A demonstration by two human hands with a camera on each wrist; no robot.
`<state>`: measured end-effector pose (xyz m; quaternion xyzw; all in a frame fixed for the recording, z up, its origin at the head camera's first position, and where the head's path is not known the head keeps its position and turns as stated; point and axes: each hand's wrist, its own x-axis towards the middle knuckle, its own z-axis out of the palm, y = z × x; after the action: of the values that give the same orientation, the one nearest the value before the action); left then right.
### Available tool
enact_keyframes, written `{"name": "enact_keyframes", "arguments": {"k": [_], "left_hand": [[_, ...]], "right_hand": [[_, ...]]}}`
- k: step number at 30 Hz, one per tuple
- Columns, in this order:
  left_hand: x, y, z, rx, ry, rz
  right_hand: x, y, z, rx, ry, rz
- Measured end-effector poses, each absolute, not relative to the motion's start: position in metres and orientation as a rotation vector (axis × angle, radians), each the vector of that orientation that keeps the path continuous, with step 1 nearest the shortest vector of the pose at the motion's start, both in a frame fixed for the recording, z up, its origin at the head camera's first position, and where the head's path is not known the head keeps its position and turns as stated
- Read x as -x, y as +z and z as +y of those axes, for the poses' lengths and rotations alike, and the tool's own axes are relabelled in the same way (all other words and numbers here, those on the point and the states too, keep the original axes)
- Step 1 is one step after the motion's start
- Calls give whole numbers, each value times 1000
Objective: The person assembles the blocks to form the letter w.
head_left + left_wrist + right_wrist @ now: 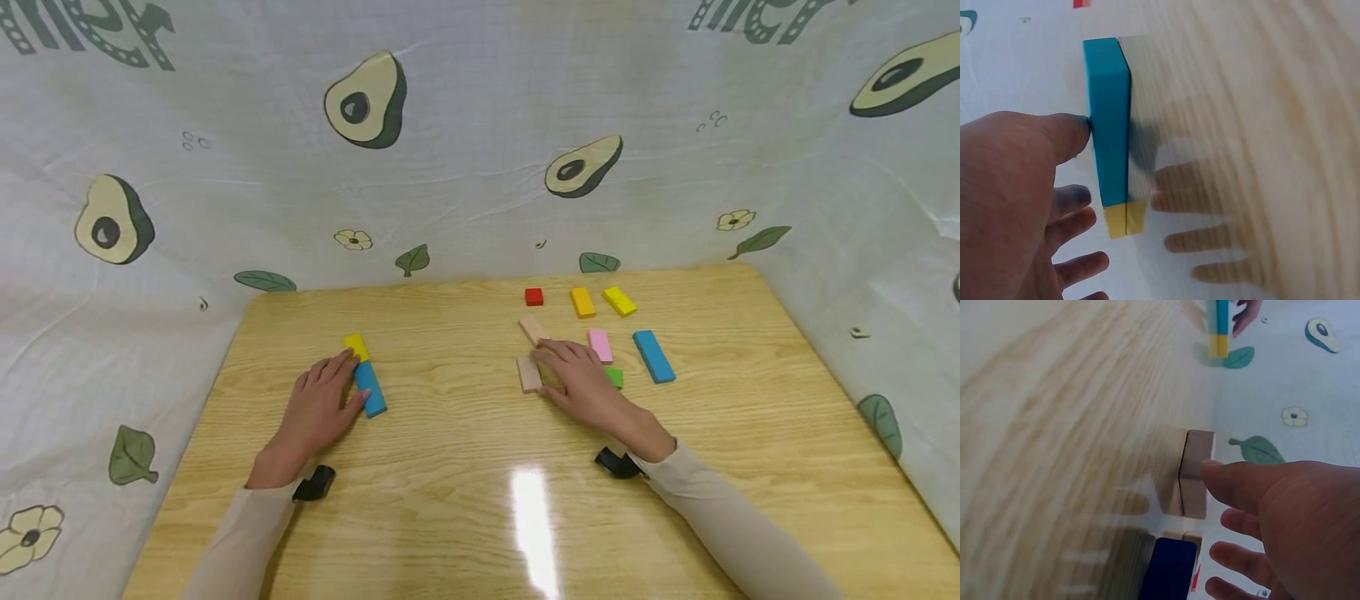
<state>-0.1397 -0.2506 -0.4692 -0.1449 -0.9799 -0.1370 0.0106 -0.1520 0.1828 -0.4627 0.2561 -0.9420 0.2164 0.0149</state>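
Blue block (371, 389) and yellow block (357, 347) lie end to end, left of centre in the head view; my left hand (318, 408) rests against them, fingers loosely spread, thumb touching the blue. Right of centre, my right hand (581, 383) is relaxed and spread too, thumb at the lower tan block (528, 375), fingertips by the upper tan block (533, 330). Beside it lie a pink block (600, 346) and a partly covered green block (614, 377); a red block (534, 297) sits near the wooden table's (450, 483) top edge.
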Motion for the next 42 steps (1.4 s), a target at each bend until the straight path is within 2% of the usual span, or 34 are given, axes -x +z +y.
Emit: {"name": "enact_keyframes", "arguments": {"k": [31, 42], "left_hand": [[141, -468, -248, 476, -406, -3086], [140, -465, -248, 479, -408, -3085]], "right_hand": [[155, -466, 205, -781, 604, -2936], [145, -461, 220, -726, 517, -2968]]}}
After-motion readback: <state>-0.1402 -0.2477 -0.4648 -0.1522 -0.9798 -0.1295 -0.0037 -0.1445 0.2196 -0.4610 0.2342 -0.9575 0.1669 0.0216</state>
